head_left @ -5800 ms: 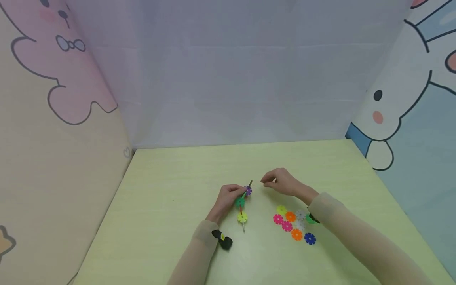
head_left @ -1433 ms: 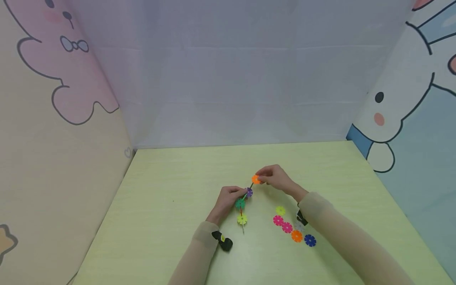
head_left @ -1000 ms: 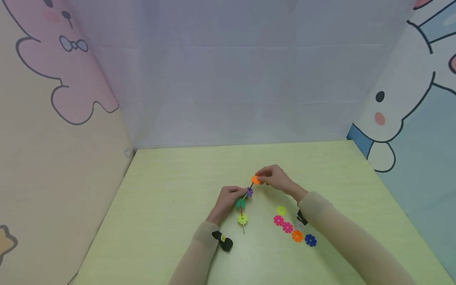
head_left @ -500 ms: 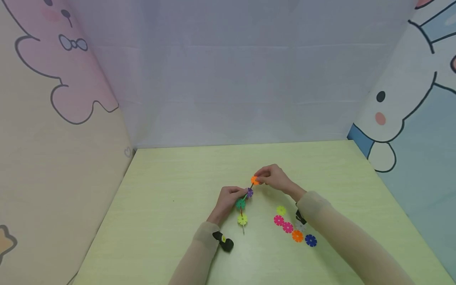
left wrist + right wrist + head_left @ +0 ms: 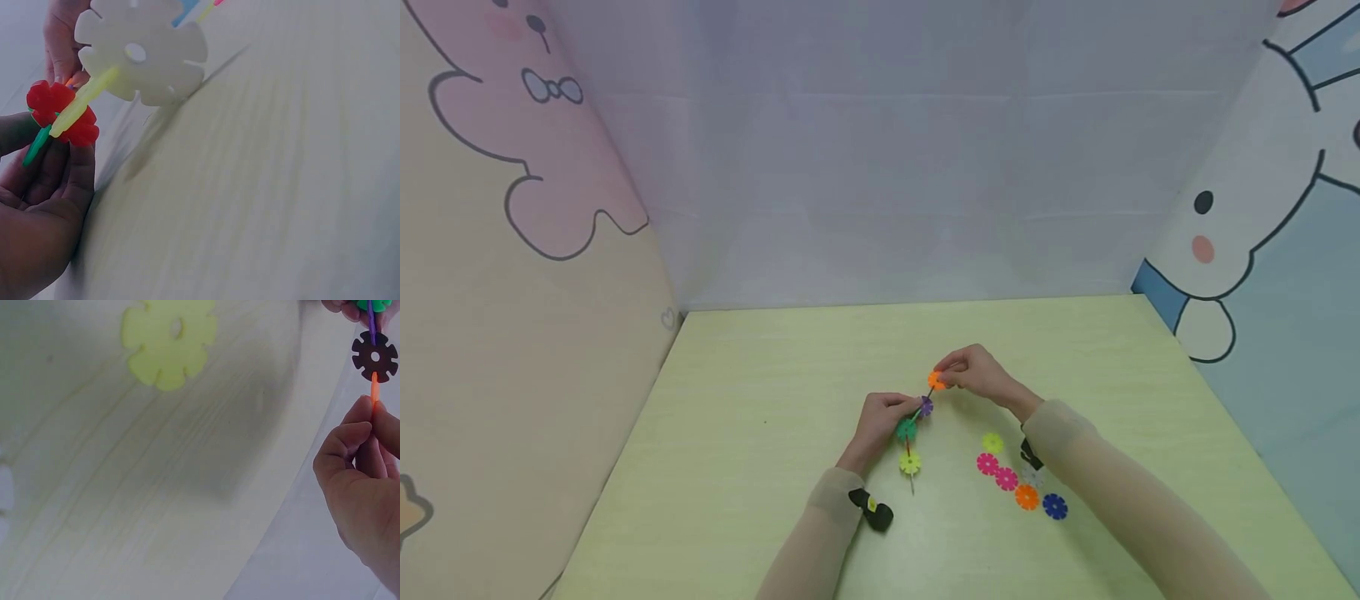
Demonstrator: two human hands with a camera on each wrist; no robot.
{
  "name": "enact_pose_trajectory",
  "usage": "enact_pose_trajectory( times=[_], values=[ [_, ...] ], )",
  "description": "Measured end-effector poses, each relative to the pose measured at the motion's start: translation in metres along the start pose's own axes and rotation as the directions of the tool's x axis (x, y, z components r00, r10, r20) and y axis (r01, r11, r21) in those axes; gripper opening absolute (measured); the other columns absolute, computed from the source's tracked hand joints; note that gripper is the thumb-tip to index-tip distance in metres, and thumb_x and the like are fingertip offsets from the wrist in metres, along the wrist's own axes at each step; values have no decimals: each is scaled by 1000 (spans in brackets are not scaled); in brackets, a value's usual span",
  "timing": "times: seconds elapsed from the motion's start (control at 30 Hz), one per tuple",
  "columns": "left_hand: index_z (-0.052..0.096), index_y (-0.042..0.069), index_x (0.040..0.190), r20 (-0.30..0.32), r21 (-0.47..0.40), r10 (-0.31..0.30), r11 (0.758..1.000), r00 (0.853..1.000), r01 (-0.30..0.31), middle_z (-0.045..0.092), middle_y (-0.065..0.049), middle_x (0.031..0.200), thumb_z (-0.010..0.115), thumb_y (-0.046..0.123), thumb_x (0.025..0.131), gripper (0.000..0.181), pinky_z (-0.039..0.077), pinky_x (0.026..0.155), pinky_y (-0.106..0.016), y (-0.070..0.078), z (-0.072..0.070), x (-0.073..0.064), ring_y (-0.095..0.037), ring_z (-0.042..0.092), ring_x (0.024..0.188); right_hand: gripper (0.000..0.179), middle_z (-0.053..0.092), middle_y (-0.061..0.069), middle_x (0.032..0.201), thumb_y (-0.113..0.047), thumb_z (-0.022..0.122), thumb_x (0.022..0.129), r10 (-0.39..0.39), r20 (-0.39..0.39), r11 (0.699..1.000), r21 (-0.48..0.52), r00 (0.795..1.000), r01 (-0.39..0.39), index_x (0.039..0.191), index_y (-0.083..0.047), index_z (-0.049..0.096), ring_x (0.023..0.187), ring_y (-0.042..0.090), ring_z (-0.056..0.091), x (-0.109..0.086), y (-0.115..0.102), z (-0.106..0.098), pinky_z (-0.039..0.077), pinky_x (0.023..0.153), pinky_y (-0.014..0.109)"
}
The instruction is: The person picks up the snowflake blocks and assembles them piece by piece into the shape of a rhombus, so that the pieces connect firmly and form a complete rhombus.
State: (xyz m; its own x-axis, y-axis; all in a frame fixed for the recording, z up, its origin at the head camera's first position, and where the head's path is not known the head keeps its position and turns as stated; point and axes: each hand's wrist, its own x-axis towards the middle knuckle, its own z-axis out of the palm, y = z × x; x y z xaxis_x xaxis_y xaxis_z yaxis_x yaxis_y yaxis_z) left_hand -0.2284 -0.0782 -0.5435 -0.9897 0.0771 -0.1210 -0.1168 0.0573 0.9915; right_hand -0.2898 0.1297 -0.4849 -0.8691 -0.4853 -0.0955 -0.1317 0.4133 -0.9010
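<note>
A chain of slotted plastic snowflake discs hangs between both hands in the head view, some face-on and others edge-on. My left hand (image 5: 878, 421) grips it near the purple disc (image 5: 927, 407). Below that hand follow a green disc (image 5: 906, 430) and a yellow disc (image 5: 910, 463). At the upper end my right hand (image 5: 981, 373) pinches an orange disc (image 5: 936, 381). In the right wrist view this orange disc is edge-on and meets a slot of a dark disc (image 5: 375, 356). The left wrist view shows a red disc (image 5: 61, 112) by the left fingertips and a white disc (image 5: 142, 53) farther along.
Loose discs lie right of the chain on the pale table (image 5: 760, 500): yellow (image 5: 992, 443), pink (image 5: 987, 464), orange (image 5: 1027, 497), dark blue (image 5: 1055, 507) and grey (image 5: 1032, 477). The right sleeve (image 5: 1060, 429) passes over part of this group. Printed cloth walls stand around the table.
Some seconds ago no disc showed in the right hand. An orange disc from the loose group is now in it, at the chain's upper end. Lately the right hand has shifted slightly left.
</note>
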Motion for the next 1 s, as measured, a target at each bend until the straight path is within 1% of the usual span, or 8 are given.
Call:
enact_pose_trajectory(
  times=[0.2, 0.4, 0.53, 0.67, 0.73, 0.87, 1.0],
  values=[
    [76, 1, 84, -18, 9, 3, 1000, 1000, -3, 70, -6, 81, 78, 25, 81, 24, 44, 57, -24, 2, 2, -2, -13, 56, 71, 18, 70, 9, 90, -7, 65, 91, -7, 8, 1000, 27, 1000, 7, 105, 3, 68, 84, 33, 66, -1, 1, 0, 49, 75, 49],
    [76, -1, 85, -26, 10, 4, 1000, 1000, -3, 70, -6, 80, 77, 22, 82, 23, 43, 56, -24, 6, 3, -4, -12, 55, 68, 17, 70, 8, 88, -7, 66, 90, 28, 13, 999, 27, 1000, -28, 105, 2, 69, 83, 32, 66, -1, 2, 2, 49, 76, 48],
    [75, -2, 86, 7, 14, 24, 1000, 1000, -24, 69, -6, 80, 75, 22, 84, 24, 42, 55, -24, 5, 2, -2, -12, 53, 67, 17, 70, 5, 89, -8, 65, 91, 15, 8, 1000, -20, 1000, -15, 105, 0, 69, 83, 29, 66, -1, 0, 1, 49, 75, 47],
    [75, -1, 85, 56, 5, 16, 1000, 998, -16, 68, -5, 78, 75, 23, 84, 24, 42, 58, -24, 4, 0, 1, -13, 53, 70, 17, 70, 3, 91, -11, 64, 92, 1, 8, 998, -60, 1000, -1, 106, -3, 70, 82, 24, 66, -2, -2, 0, 49, 75, 45],
    [75, 1, 84, 78, 15, -2, 1000, 997, 0, 67, -5, 80, 75, 26, 83, 25, 43, 62, -26, 5, -1, 2, -14, 54, 72, 17, 70, 3, 92, -12, 64, 93, -5, 10, 998, -70, 1000, 6, 107, -4, 70, 82, 23, 65, -2, -2, 0, 49, 75, 45],
    [74, 5, 84, 109, 45, -41, 998, 993, 36, 68, -5, 83, 73, 35, 84, 30, 44, 67, -28, 5, -2, 6, -15, 55, 75, 17, 70, 2, 92, -13, 64, 93, -20, 8, 997, -73, 1000, 21, 106, -5, 71, 83, 25, 65, -1, 0, -1, 50, 72, 43],
    [73, 4, 89, 136, -3, -87, 996, 987, 88, 68, -8, 89, 73, 38, 84, 35, 49, 73, -30, 4, -3, 11, -17, 60, 79, 17, 70, 3, 91, -12, 62, 94, -26, 20, 998, -51, 999, 27, 106, -4, 71, 84, 29, 64, -1, -1, -1, 49, 73, 46]
  ],
)
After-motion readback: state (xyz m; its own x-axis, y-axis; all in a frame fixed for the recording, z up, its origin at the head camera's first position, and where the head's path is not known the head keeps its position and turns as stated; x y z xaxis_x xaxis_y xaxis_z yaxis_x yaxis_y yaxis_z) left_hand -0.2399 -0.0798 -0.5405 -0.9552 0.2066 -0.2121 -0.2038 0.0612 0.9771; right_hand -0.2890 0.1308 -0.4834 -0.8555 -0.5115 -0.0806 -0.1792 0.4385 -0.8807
